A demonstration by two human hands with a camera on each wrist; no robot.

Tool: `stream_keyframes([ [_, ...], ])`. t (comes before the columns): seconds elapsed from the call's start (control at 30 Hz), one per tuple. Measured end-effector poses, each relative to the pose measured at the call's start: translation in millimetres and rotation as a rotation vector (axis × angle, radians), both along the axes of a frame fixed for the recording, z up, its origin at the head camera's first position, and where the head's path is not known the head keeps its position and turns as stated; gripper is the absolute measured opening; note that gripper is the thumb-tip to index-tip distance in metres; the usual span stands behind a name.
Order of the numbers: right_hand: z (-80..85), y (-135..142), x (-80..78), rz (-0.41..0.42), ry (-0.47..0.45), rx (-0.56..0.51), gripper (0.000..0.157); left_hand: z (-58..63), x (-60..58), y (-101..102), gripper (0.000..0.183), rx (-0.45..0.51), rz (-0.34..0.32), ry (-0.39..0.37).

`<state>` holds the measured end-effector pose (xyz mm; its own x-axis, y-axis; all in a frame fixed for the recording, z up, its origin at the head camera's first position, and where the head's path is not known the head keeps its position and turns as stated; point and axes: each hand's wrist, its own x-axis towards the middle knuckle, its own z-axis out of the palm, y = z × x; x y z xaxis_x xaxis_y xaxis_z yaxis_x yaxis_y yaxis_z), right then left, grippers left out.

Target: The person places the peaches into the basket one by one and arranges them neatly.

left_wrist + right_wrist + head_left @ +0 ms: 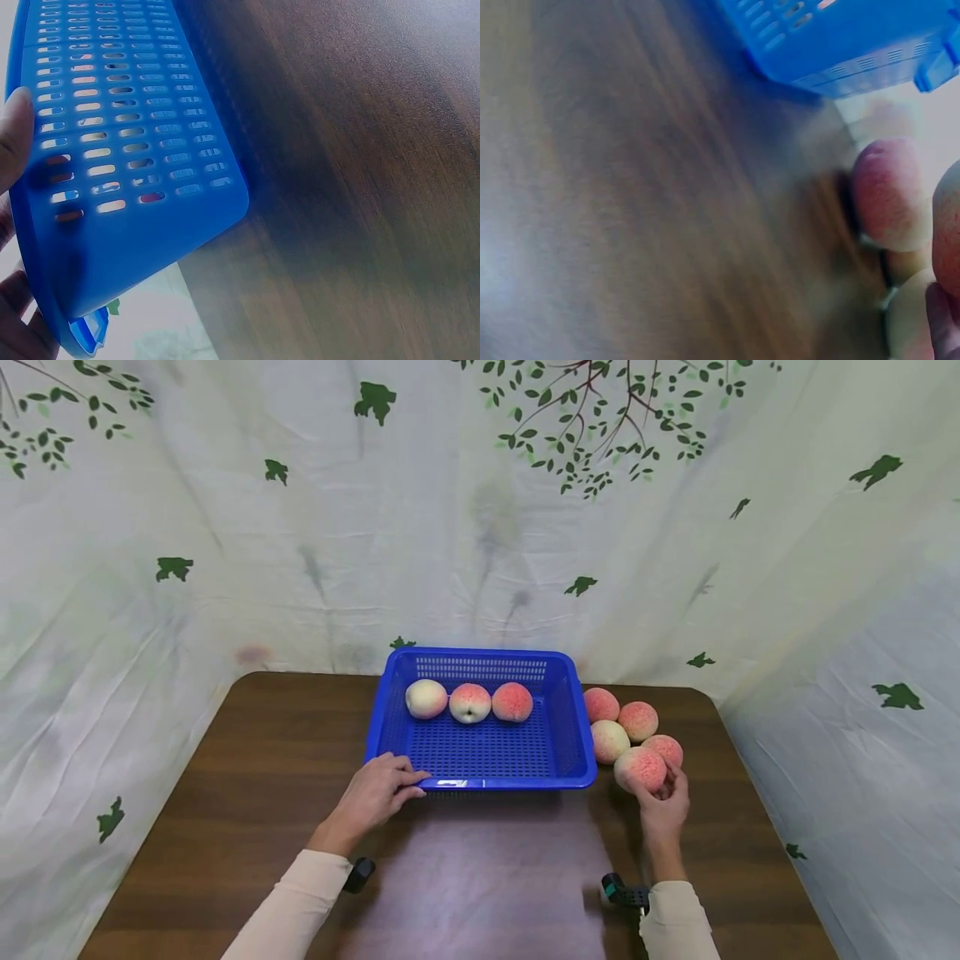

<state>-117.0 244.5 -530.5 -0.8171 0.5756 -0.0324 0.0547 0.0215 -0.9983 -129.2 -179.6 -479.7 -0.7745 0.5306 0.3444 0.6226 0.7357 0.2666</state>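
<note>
My left hand (pixel 381 787) grips the near-left rim of a blue plastic basket (pixel 517 783), with the thumb (pixel 13 139) against the outer wall and the fingers over the rim. Inside the basket three peaches sit in a row: a pale one (pixel 426 699), a blushed one (pixel 470 703) and a redder one (pixel 512 702). To the right of the basket, my right hand (pixel 666 810) holds a pink peach (pixel 640 768) between thumb and fingers. This peach (pixel 948 229) shows at the edge of the right wrist view, above the others.
Several loose peaches, among them a pale one (pixel 611 742) and a red one (pixel 638 721), lie close together by the basket's right side. The brown wooden table (pixel 285 752) ends at a leaf-patterned cloth backdrop (pixel 450 527) behind and on both sides.
</note>
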Motion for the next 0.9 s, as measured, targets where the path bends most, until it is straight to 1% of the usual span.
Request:
stream_keyframes([
  [0.23, 20.2, 8.3, -1.9, 0.053, 0.004, -0.018, 0.071, -0.2, -1.5, 5.1, 0.025, -0.005, -0.006, -0.009],
  [0.33, 29.9, 8.2, -3.8, 0.072, 0.047, -0.028, 0.07, 0.3, -0.3, 6.5, 0.026, -0.006, 0.005, -0.029],
  [0.47, 41.9, 2.6, -6.8, 0.111, 0.069, -0.028, 0.069, 1.2, 2.0, 5.2, 0.026, -0.013, 0.028, -0.041],
  [0.7, 59.9, -8.8, -16.9, 0.179, 0.021, -0.014, 0.069, 1.9, 1.7, 2.4, 0.025, -0.006, 0.012, -0.027],
  [0.8, 67.2, -15.9, -23.1, 0.208, 0.051, -0.014, 0.068, 1.9, 1.4, 1.4, 0.025, -0.004, 0.008, -0.023],
  [0.9, 73.0, -24.0, -29.1, 0.256, 0.09, -0.034, 0.067, 2.0, 1.6, 0.4, 0.026, -0.009, 0.014, -0.026],
])
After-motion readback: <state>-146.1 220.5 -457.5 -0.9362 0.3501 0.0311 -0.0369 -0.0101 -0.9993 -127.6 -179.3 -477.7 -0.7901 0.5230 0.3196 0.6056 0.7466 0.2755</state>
